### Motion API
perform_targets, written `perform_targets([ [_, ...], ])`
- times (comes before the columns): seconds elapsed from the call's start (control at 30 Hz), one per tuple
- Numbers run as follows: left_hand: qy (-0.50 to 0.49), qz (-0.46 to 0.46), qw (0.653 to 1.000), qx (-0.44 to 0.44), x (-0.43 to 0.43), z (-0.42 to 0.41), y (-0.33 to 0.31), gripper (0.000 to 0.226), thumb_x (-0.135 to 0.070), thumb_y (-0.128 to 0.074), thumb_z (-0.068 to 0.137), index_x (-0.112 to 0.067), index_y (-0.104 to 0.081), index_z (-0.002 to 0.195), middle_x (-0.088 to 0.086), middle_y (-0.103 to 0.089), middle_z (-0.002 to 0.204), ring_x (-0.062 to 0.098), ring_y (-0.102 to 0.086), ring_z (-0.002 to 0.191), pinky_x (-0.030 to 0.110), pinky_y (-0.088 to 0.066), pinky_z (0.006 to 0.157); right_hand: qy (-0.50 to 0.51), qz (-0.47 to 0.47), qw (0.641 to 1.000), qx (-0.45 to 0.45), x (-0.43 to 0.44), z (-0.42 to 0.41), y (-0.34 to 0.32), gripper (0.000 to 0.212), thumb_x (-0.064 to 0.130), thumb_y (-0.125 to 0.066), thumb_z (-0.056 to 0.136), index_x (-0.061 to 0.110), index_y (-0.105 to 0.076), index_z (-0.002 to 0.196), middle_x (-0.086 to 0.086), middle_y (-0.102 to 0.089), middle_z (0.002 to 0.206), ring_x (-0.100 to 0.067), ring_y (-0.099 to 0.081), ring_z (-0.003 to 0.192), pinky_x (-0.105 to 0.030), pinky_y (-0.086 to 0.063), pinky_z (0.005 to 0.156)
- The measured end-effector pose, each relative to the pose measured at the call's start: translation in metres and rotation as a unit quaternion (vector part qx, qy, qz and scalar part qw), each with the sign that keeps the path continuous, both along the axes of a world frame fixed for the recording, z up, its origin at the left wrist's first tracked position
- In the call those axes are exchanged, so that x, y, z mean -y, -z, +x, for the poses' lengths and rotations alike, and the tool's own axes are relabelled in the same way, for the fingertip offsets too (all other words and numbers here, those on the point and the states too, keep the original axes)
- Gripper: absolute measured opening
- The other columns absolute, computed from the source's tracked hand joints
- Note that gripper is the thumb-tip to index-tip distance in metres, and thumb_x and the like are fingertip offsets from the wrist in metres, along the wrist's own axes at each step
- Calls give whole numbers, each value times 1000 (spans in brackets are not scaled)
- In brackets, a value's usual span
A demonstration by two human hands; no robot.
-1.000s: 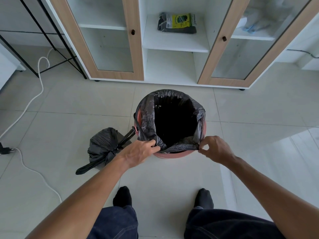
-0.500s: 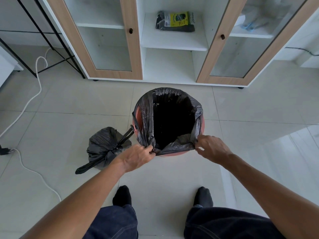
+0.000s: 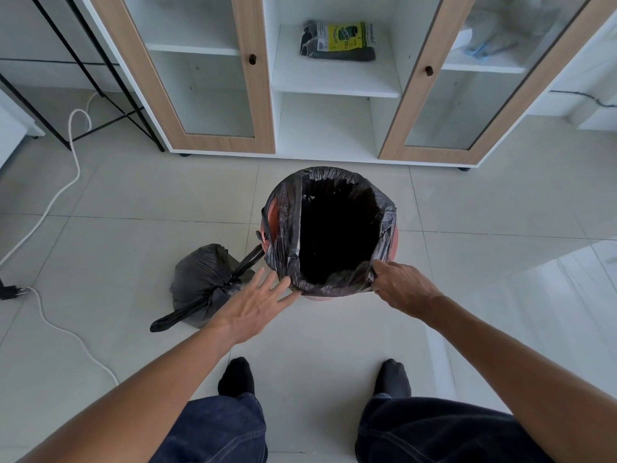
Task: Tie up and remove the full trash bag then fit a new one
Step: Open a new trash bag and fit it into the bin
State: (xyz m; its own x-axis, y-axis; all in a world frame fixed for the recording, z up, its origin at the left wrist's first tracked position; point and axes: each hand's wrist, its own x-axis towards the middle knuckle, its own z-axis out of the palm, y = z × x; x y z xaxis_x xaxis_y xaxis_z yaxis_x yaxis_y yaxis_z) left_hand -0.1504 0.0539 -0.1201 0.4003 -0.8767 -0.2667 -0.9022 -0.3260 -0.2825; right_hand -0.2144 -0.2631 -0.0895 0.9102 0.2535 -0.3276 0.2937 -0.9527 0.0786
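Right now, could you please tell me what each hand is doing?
Left hand: open, holding nothing.
Right hand: pinching the new bag.

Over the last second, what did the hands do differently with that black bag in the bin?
The left hand released the new bag and is now open, fingers spread. The right hand still pinches its near edge. The tied full bag stays beside the bin.

Black bag (image 3: 287, 228) lining red bin (image 3: 271, 215)
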Motion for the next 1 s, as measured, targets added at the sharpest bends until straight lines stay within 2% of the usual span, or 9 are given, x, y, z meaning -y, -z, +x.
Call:
perform_targets([
  [0.1, -28, 6, 1000, -4, -1, -1, 0, 84, -7, -55, 86, -12, -8, 156, 22, -23, 151, 43, -39, 124, 52, -34, 106, 12, -25, 1000, 1, -3, 1, 6, 19, 10, -48, 96, 11, -67, 97, -6, -54, 102, -27, -61, 85, -38, -48, 66],
  [0.23, -79, -5, 993, -90, -7, 8, -11, 44, 3, -43, 86, -11, -47, 128, 14, -24, 156, 27, -58, 95, 39, -45, 87, 45, -26, 999, -2, -2, 2, 10, 18, 11, -48, 95, 11, -66, 93, -6, -59, 95, -28, -63, 85, -39, -50, 70],
  [0.37, -163, -31, 973, -160, -7, 15, -20, 36, -1, -44, 86, -13, -55, 117, -3, -28, 160, 26, -67, 74, 34, -48, 65, 83, -29, 996, -18, -2, 3, 9, 16, 10, -47, 90, 13, -58, 78, -6, -65, 89, -30, -65, 85, -36, -45, 67],
  [0.57, -209, -80, 953, -204, 2, 10, -19, 35, -8, -44, 89, -17, -58, 120, -5, -32, 159, 24, -69, 89, 35, -52, 79, 203, 42, 977, -41, 4, 4, 5, 16, 15, -54, 87, 14, -70, 88, -5, -69, 92, -28, -66, 88, -37, -54, 75],
  [0.63, -211, -101, 950, -205, 2, 11, -15, 46, -5, -42, 89, -19, -56, 130, -3, -36, 157, 25, -69, 99, 38, -52, 86, 281, 111, 952, -51, 12, 2, 3, 18, 20, -55, 85, 19, -73, 89, -4, -72, 92, -29, -67, 88, -36, -56, 75],
  [0.7, -232, -161, 937, -207, 3, 11, -14, 55, -1, -41, 87, -22, -56, 135, -1, -54, 144, 24, -67, 103, 36, -52, 88, 358, 183, 915, -31, 19, 4, 1, 18, 18, -56, 80, 19, -73, 75, -4, -70, 76, -34, -63, 76, -34, -58, 69],
  [0.8, -343, -291, 863, -231, 7, 14, -14, 42, -9, -49, 89, -24, -69, 123, 4, -76, 98, 22, -70, 89, 28, -54, 81, 442, 277, 852, 45, 28, 14, 0, 24, 14, -54, 79, 20, -70, 62, -6, -68, 63, -35, -67, 65, -42, -60, 64],
  [0.9, -429, -365, 764, -315, 13, 17, -12, 29, -10, -55, 91, -17, -76, 109, -2, -77, 105, 11, -71, 100, 20, -54, 89, 498, 323, 800, 86, 30, 30, 3, 17, 23, -56, 85, 20, -72, 80, -10, -72, 67, -30, -71, 64, -46, -61, 65],
  [1.0, -469, -414, 700, -345, 17, 21, -10, 24, -9, -57, 91, -18, -78, 99, -2, -78, 98, 6, -72, 92, 8, -51, 77, 519, 317, 785, 115, 28, 46, 7, 17, 34, -61, 85, 21, -69, 93, -7, -73, 72, -28, -70, 68, -40, -60, 67],
])
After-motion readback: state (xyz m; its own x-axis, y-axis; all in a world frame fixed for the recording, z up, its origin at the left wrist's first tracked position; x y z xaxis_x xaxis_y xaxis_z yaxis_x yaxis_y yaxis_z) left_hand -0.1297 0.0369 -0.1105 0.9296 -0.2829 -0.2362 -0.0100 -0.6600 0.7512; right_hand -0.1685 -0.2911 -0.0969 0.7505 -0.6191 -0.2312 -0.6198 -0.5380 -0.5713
